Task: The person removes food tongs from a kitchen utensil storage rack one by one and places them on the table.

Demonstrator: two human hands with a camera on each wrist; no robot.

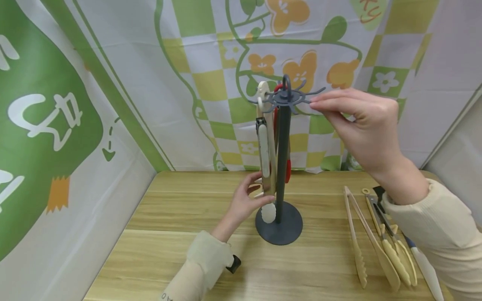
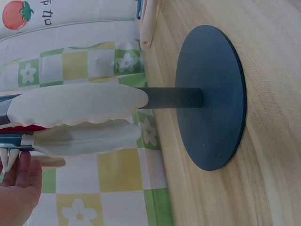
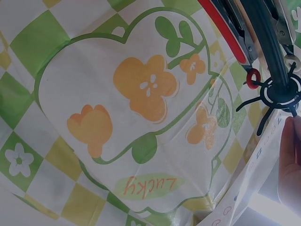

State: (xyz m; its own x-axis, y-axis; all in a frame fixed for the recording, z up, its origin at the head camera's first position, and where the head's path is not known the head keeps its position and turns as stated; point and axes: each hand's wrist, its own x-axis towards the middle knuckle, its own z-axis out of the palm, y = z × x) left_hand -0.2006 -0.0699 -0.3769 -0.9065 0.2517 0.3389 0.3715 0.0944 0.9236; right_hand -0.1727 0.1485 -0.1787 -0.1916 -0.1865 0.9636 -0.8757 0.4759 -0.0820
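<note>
A dark utensil stand rises from a round base, with curved hooks in a ring at its top. Tongs with pale tips hang at its left side, their grey handle upright. My left hand holds these tongs low down, fingers at one side and thumb at the other. High on the right, my right hand pinches the tip of one hook between thumb and fingers. A red-handled utensil hangs behind the post, partly hidden.
Beige tongs lie spread on the wooden table at the right. Beside them are smaller yellow-tipped tongs and a white utensil with a blue part, partly under the right sleeve. A patterned curtain hangs behind the table.
</note>
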